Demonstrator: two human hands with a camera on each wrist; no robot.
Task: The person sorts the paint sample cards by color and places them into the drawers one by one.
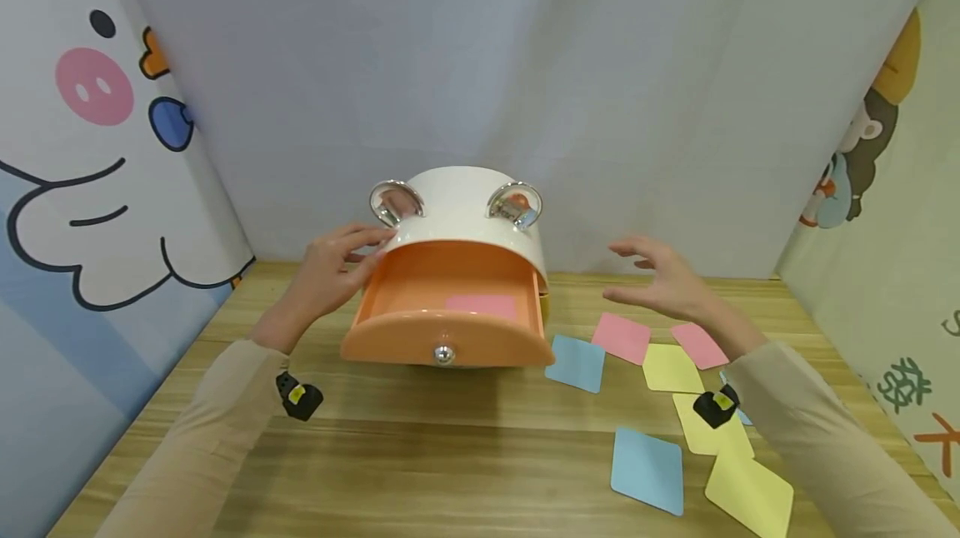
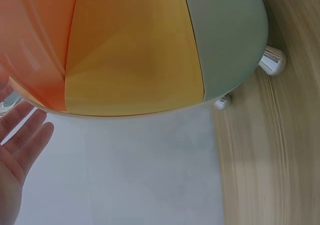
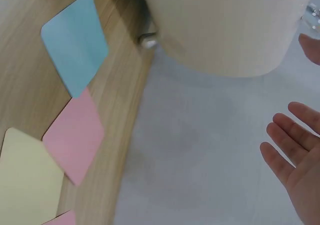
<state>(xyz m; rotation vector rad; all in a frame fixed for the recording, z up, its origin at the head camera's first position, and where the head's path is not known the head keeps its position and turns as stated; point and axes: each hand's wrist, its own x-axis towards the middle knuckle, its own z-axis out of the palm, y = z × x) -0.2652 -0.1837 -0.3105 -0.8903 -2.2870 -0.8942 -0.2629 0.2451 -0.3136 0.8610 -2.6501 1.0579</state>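
A white storage box [image 1: 461, 192] with two shiny silver ears stands on the wooden table. Its top orange drawer [image 1: 405, 344] is pulled out, and a pink card [image 1: 483, 305] lies inside. Below it, a yellow drawer [image 2: 132, 50] and a green drawer [image 2: 227, 40] are pushed in. My left hand [image 1: 327, 276] rests its fingertips on the box's left side, by the ear, with fingers fairly straight. To the right of the box, my right hand [image 1: 663, 281] hovers in the air, fingers spread and holding nothing.
Several blue, pink and yellow cards lie right of the box, such as a blue card [image 1: 648, 471], a pink card [image 1: 621, 338] and a yellow card [image 1: 672, 368]; some overlap. A pale curtain [image 1: 637, 105] hangs behind the table [image 1: 360, 455].
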